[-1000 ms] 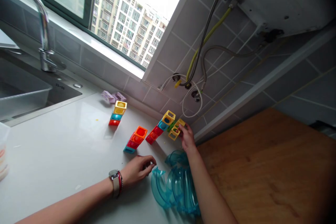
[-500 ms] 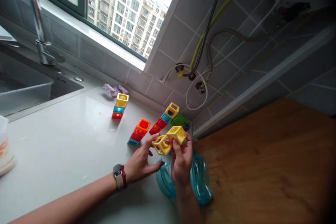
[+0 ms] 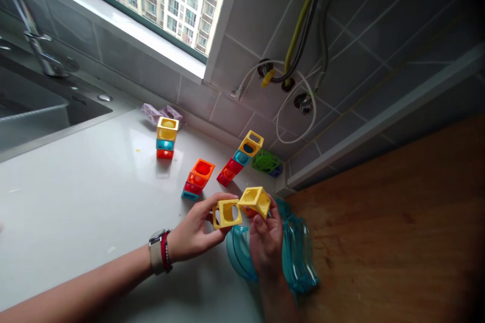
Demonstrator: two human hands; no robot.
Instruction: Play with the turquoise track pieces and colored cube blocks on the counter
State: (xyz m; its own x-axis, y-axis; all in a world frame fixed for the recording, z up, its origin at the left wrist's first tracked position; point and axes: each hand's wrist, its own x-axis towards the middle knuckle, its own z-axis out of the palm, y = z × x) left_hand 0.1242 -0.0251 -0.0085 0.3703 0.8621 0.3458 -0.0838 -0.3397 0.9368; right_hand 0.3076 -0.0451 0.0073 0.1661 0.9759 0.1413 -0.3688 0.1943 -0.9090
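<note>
My left hand [image 3: 200,227], with a watch on its wrist, is closed around a yellow hollow cube block [image 3: 228,213]. In my right hand [image 3: 268,237] is another yellow cube block [image 3: 255,201], with something orange-red partly showing beneath it. The two yellow cubes are side by side, close or touching. Beyond my hands stands a stack of orange, red and blue blocks [image 3: 198,179]. To its right is a taller stack topped in yellow [image 3: 241,157]. A third stack, yellow, blue and red [image 3: 166,137], stands farther left.
A clear teal plastic container [image 3: 299,252] lies under and beside my right hand. Green openwork pieces [image 3: 266,160] sit in the wall corner, and pale purple pieces [image 3: 155,112] near the sink [image 3: 30,141]. Pipes and a white cable [image 3: 278,126] hang on the tiled wall.
My left hand has closed on the left yellow cube, which has turned and now sits more level. The right cube has tilted. The whole view has shifted slightly.
</note>
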